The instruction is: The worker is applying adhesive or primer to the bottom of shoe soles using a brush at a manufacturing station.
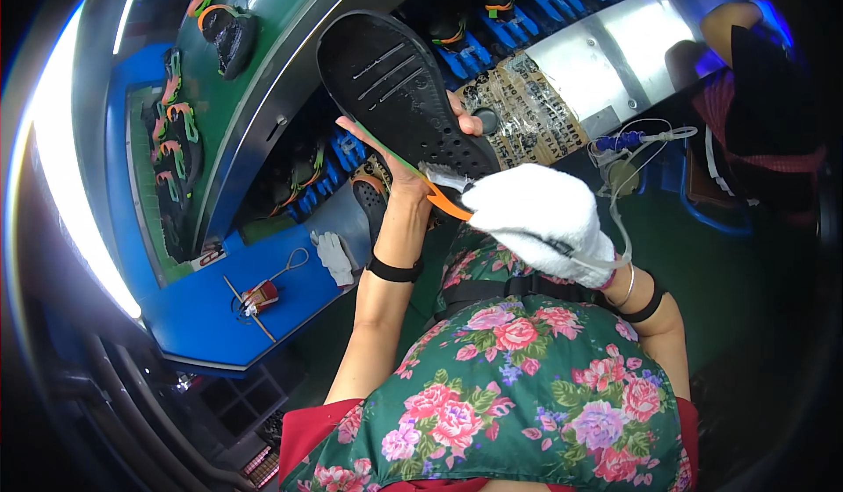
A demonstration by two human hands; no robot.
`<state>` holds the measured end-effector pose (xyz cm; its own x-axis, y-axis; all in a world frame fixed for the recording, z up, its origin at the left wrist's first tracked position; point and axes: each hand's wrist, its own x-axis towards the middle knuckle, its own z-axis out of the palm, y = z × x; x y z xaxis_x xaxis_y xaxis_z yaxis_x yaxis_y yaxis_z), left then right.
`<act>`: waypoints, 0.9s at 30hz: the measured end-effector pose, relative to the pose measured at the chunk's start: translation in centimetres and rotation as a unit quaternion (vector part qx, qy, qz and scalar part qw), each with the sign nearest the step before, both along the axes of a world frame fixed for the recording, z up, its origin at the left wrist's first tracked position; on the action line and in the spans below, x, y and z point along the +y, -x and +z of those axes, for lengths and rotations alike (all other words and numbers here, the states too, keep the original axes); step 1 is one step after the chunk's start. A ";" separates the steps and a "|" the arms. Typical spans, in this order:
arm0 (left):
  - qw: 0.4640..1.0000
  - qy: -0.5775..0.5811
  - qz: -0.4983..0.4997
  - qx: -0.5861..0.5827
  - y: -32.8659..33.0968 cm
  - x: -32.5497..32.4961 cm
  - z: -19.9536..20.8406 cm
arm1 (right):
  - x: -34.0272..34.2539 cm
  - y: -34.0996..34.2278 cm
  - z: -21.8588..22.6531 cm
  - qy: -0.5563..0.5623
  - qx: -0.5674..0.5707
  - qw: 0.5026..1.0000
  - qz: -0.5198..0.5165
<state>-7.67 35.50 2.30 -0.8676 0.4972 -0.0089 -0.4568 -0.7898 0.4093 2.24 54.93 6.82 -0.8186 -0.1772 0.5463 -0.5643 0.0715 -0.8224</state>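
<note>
A black clog-shaped shoe piece [386, 79] with slits at its broad end and small holes at its narrower end is gripped by my bare left hand [399, 163]. The fingers come round its far edge while the palm supports the near side. An orange and green strip [448, 204] runs along its lower edge. My right hand [540, 220], in a white glove, is closed at the narrow end. What looks like a pale-bristled brush [446, 177] comes out of it against the shoe piece's edge; its handle is hidden. A clear tube [622, 229] runs by the right wrist.
A curved metal-edged conveyor [290, 79] carries black, orange and green shoe parts [230, 40] at the left. On a blue table [202, 316] lie a red container [259, 297] with a stick and a white glove [334, 258]. Another person [764, 97] is at the far right.
</note>
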 end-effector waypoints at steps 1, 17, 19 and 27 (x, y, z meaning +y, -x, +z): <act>1.000 0.000 -0.001 -0.001 0.0 0.1 0.0 | 0.1 -0.1 0.0 0.000 -0.001 1.000 -0.001; 0.996 0.026 -0.011 0.080 2.2 0.4 0.0 | 1.2 -0.3 -0.6 0.049 -0.106 0.993 -0.017; 0.993 0.055 -0.024 0.102 2.4 0.1 -0.3 | 1.2 -0.4 -0.5 0.052 -0.098 0.994 -0.013; 0.993 0.040 -0.046 0.099 2.8 1.0 0.0 | 1.8 -0.3 -0.4 0.026 -0.078 0.996 -0.014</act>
<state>-10.50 36.48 2.30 -0.8078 0.5784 0.1139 -0.4295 -0.7099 0.5582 2.53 56.70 6.46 -0.8988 -0.1282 0.4193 -0.4271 0.0398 -0.9033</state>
